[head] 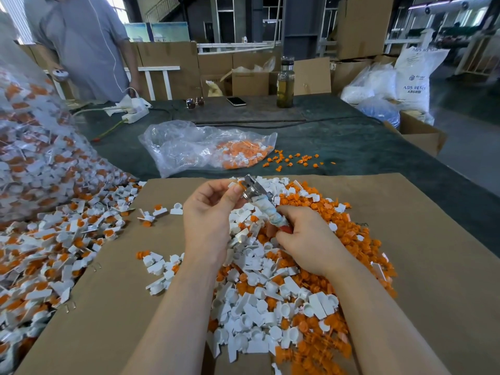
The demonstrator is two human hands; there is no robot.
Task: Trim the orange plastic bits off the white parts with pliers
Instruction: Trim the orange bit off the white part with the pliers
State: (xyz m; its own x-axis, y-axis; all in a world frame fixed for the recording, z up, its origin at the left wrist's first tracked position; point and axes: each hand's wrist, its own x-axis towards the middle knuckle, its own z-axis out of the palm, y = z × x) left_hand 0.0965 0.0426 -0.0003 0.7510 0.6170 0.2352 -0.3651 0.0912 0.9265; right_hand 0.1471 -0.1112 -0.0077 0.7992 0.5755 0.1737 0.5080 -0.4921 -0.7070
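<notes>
With the left hand (208, 212) pinching a small white plastic part (233, 184) at the steel pliers (254, 189), whose taped handles the right hand (303, 239) grips, a misjudged squeeze could nip the left fingers (230, 197) or cut the white piece.

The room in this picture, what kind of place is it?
Probably a factory or workshop floor for plastic parts. Stacked cardboard boxes stand behind, a white sack printed "ABS RESIN" sits to the right, and a big pile of white and orange parts covers the cardboard-topped table.
</notes>
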